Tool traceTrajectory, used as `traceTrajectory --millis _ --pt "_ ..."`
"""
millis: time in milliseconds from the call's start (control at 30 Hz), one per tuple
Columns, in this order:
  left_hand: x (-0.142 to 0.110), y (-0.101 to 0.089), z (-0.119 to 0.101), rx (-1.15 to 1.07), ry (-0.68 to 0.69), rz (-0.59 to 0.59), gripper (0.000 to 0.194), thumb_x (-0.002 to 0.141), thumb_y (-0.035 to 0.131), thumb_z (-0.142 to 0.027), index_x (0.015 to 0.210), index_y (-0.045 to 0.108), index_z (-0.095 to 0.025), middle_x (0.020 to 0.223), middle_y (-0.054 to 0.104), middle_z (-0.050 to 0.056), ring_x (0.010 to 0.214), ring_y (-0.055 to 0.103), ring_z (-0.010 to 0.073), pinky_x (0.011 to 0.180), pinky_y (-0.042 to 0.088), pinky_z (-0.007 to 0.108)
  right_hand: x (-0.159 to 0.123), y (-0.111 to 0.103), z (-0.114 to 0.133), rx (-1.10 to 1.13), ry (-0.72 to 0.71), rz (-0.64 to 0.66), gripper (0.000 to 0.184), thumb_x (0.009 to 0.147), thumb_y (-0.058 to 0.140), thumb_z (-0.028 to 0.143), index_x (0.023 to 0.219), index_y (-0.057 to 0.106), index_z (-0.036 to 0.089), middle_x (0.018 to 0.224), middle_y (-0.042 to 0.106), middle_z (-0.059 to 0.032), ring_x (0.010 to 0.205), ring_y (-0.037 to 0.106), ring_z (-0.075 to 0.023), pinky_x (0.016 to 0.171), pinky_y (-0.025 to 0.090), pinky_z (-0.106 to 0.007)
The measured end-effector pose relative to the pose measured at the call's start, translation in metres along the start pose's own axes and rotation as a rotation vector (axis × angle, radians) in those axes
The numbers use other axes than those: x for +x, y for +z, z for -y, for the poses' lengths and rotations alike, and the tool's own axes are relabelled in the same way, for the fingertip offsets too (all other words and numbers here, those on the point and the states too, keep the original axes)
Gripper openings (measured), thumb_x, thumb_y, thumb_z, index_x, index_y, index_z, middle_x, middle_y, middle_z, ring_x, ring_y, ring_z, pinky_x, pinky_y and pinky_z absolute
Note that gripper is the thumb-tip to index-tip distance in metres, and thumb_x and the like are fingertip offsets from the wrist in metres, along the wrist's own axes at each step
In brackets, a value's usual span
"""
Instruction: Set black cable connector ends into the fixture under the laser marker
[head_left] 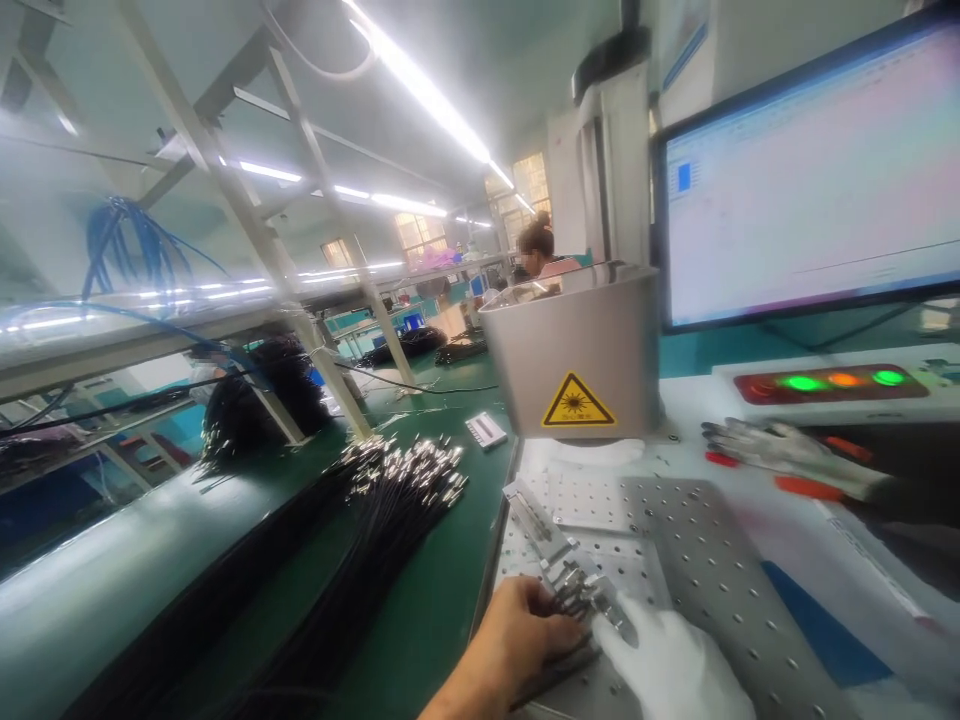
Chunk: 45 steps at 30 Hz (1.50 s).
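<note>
My bare left hand (514, 640) is at the bottom of the view, its fingers curled around a small bunch of metal cable connectors (577, 597). My right hand (667, 665), in a white glove, presses against the same connectors from the right. Both hands rest on a perforated metal plate (697, 540), where a narrow metal fixture (536, 520) lies just beyond the connectors. A large bundle of black cables with shiny metal ends (397, 490) lies on the green bench (112, 590) to the left.
A grey laser enclosure with a yellow warning sign (577, 350) stands behind the plate. A monitor (810, 180) and a lit button panel (832, 382) are at the right, with a loose glove (780, 450) below. A person (540, 250) works far back.
</note>
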<state>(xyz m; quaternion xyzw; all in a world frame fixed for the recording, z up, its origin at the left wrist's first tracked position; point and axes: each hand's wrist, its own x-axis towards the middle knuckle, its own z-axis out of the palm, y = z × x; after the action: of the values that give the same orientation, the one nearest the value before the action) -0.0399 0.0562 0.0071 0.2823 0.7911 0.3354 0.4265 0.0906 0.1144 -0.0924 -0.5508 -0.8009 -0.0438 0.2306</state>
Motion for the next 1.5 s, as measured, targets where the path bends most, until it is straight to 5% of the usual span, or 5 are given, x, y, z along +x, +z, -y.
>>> traceTrajectory --millis 667,867,1033,1267,1500 --pt "-0.013 0.008 -0.01 0.511 0.184 -0.213 0.011 0.063 0.059 -0.021 0.066 0.048 -0.021 0.075 0.058 0.001 0.075 0.053 0.0178 0.066 0.031 0.028 0.002 -0.009 -0.004 0.049 0.006 0.14 0.031 0.094 0.045 0.032 0.106 0.074 0.03 0.074 0.068 -0.0057 0.066 0.067 -0.0231 0.06 0.055 -0.034" --pt "-0.01 0.01 -0.008 0.537 0.185 -0.206 0.011 0.062 0.06 -0.021 0.065 0.049 -0.021 0.076 0.06 0.002 0.077 0.053 0.0192 0.066 0.029 0.029 0.001 -0.025 -0.018 -0.123 -0.471 0.073 0.055 0.074 0.052 0.001 0.105 0.071 0.043 0.097 0.07 0.0006 0.061 0.062 -0.018 0.052 0.049 -0.027" --pt "-0.007 0.008 -0.009 0.482 0.166 -0.17 0.013 0.061 0.061 -0.02 0.061 0.047 -0.021 0.069 0.056 0.0 0.073 0.053 0.0183 0.064 0.029 0.029 0.0 -0.033 -0.025 -0.073 -0.386 0.131 0.055 0.081 0.048 0.008 0.117 0.066 0.044 0.072 0.062 -0.0022 0.058 0.061 -0.0186 0.053 0.049 -0.025" --pt "-0.003 0.009 -0.009 0.43 0.173 -0.119 0.014 0.062 0.061 -0.017 0.06 0.048 -0.021 0.066 0.054 -0.002 0.07 0.051 0.0165 0.063 0.03 0.029 0.009 -0.034 -0.014 -0.153 -0.469 0.189 0.062 0.068 0.056 0.0 0.111 0.069 0.042 0.108 0.069 0.002 0.065 0.062 -0.0189 0.056 0.048 -0.028" --pt "0.002 -0.006 0.001 0.172 0.19 0.006 0.017 0.063 0.065 -0.026 0.061 0.05 -0.02 0.057 0.043 -0.006 0.06 0.04 0.0115 0.057 0.028 0.026 0.008 -0.024 -0.01 -0.008 -0.173 0.11 0.033 0.093 0.044 0.031 0.11 0.072 0.035 0.067 0.063 -0.0048 0.055 0.06 -0.017 0.054 0.046 -0.025"
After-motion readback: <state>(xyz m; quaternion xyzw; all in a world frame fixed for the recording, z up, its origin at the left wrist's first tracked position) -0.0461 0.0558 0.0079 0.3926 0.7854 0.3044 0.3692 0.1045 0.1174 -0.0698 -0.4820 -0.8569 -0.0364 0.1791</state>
